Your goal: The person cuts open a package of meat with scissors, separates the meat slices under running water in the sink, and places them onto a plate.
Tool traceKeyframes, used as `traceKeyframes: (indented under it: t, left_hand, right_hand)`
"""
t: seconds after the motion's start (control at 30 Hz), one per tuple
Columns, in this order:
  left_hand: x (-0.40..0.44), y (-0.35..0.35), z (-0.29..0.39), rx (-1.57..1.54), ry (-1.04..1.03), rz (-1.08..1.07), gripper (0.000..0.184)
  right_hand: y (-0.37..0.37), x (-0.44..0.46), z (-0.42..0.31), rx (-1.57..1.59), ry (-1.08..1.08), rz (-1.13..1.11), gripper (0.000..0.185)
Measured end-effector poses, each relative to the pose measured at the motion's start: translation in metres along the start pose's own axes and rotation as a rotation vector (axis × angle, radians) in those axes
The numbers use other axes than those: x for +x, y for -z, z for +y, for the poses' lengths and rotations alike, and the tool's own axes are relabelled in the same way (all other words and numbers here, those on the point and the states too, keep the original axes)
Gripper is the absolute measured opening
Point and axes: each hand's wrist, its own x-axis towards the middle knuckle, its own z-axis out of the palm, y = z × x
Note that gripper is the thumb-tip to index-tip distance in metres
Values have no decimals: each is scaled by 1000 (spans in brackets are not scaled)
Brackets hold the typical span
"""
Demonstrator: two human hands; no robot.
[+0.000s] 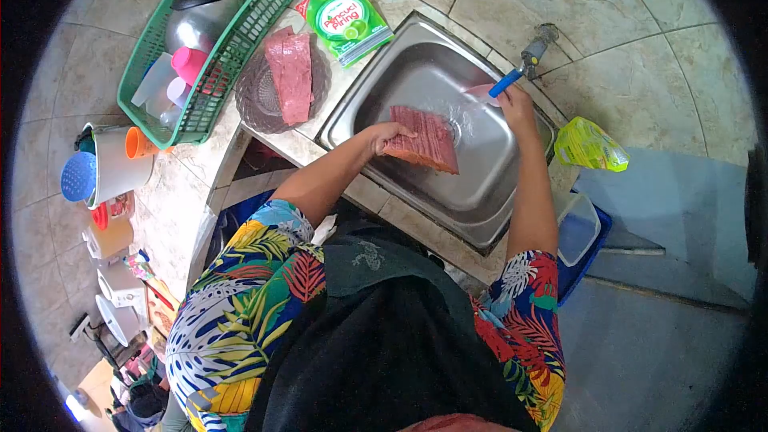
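Note:
Over the left half of the steel sink (504,216), my left hand (390,138) is closed on the edge of a reddish slab (426,141). The slab has a ridged, fibrous face and looks like raw meat. My right hand (516,104) is at the blue spout (506,82) of the tap (538,50), fingers closed. A thin pale pink piece (478,90) sticks out from beside its fingers; its kind is unclear. Left of the sink, more flat reddish slabs (290,76) lie on a patterned glass plate (254,96).
A green dish basket (240,32) with a pot and cups stands at upper left. A green soap pouch (346,20) lies behind the plate. A yellow-green packet (590,144) sits right of the sink, above a clear plastic container (578,228). A white bucket (120,164) is at far left.

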Motion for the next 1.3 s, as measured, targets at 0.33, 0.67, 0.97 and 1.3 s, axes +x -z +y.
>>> traceKeyframes:
  t: [0.33, 0.67, 0.97, 1.3]
  left_hand:
    - [-7, 5, -6, -148, -103, 27, 32]
    - [16, 21, -46, -290, -202, -21, 39]
    - [2, 17, -41, -286, -223, 52, 38]
    - [-4, 24, -29, -307, -163, -137, 34]
  right_hand:
    - [6, -30, -74, -291, 18, -30, 12]
    - [-8, 34, -236, -159, 267, -197, 12]
    - [-94, 82, -304, 16, 694, -198, 17]
    - [-56, -5, -105, 67, -86, -636, 25]
